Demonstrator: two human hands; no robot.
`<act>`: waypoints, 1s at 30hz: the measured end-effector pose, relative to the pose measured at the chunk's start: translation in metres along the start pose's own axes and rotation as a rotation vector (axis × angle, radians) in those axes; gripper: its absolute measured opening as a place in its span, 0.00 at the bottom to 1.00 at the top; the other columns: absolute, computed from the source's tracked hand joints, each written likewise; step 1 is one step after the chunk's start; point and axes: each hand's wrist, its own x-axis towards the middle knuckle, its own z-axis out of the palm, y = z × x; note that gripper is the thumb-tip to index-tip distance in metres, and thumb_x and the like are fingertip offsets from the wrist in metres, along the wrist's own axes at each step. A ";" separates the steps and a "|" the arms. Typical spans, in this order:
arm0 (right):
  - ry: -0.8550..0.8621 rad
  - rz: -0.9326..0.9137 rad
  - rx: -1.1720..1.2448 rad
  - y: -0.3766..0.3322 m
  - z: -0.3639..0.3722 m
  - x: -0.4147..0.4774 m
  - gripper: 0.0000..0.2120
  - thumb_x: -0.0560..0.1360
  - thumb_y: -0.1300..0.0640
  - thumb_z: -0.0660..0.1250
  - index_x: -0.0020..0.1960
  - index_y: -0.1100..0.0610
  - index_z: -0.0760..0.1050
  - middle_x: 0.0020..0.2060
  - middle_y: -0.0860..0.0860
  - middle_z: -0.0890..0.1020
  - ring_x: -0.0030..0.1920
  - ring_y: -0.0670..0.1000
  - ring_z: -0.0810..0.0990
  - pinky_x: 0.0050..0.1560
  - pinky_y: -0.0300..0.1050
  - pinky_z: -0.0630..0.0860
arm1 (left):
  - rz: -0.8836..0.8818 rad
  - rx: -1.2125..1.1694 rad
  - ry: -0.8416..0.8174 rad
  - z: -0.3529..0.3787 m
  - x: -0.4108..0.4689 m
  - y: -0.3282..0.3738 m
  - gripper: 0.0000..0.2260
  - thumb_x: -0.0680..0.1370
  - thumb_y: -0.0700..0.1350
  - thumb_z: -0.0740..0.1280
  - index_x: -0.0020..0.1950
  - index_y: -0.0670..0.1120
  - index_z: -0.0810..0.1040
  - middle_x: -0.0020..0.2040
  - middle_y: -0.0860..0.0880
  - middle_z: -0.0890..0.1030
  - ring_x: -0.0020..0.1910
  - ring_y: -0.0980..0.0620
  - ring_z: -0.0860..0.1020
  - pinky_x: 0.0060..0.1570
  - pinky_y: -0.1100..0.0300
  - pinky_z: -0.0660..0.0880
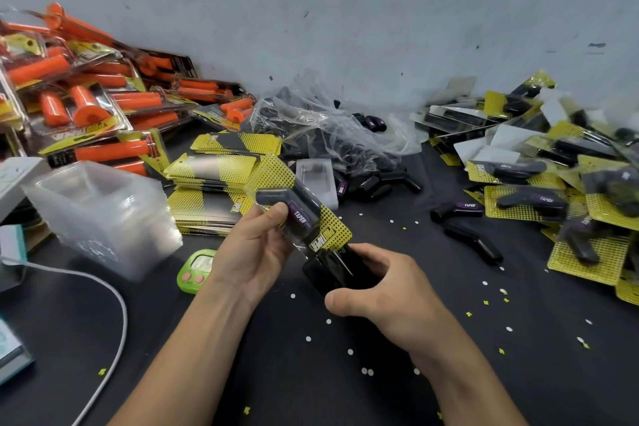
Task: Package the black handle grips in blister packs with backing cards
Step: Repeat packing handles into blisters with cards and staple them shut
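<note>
- The left hand (256, 245) holds a partly filled blister pack (276, 183) above the middle of the black table (311, 391). Its thumb presses on the clear shell and its fingers curl behind the pack.
- The yellow-and-black dotted backing card (333, 221) sits in this pack, which tilts up and away to the left.
- One black handle grip (301, 214) with a purple "TAPER" label already lies in the shell, just under the left thumb.
- The right hand (383, 290) clasps a second black handle grip (332, 270), fingers and thumb wrapped round it. The grip's end meets the near end of the pack.
- A stack of loose backing cards (214, 183) lies behind the left hand, with a pile of nested clear blister shells (100, 204) to its left.
- A single empty shell (316, 173) rests beyond the held pack.
- A crumpled plastic bag (328, 135) of black grips sits by the grey wall (345, 10), and several have spilled out at its front.
- Two loose black grips (473, 242) lie on the table to the right, near a heap of finished black-grip packs (553, 183).
- Packs of orange grips (86, 97) are heaped at far left.
- A green timer (195, 270) sits just left of the left wrist, and a white cable (103, 287) curves past it.
- Small paper punch-outs (349, 351) are scattered over the table.
</note>
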 end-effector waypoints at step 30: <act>0.166 0.099 0.058 -0.007 0.011 0.006 0.18 0.55 0.46 0.77 0.45 0.47 0.87 0.34 0.48 0.86 0.36 0.48 0.84 0.39 0.47 0.81 | -0.012 0.022 -0.060 0.003 -0.005 -0.002 0.15 0.73 0.36 0.67 0.59 0.38 0.77 0.52 0.40 0.83 0.49 0.44 0.84 0.47 0.50 0.84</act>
